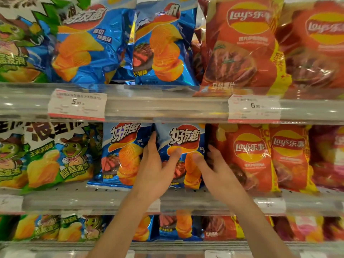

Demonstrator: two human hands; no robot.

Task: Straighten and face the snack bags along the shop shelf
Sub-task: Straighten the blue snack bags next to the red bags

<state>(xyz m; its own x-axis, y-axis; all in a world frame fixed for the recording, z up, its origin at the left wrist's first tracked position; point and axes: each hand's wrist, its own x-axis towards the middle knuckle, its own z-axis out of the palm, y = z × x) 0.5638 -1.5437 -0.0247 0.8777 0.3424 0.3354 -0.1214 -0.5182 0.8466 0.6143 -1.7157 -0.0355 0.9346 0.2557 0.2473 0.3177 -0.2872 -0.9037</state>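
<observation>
On the middle shelf (111, 192) a blue bag of ridged crisps (184, 138) stands upright, front facing me. My left hand (158, 168) grips its left edge, thumb across the front and fingers behind. My right hand (214, 164) grips its right edge the same way. A second blue bag (121, 153) leans just to its left, its bottom corner poking over the shelf lip. Red Lay's bags (249, 155) stand close on the right.
Green and white corn snack bags (46, 155) fill the left of the middle shelf. The upper shelf holds blue bags (163, 45) and red bags (242, 45), behind a clear rail with price tags (77, 105). A lower shelf shows more bags (167, 228).
</observation>
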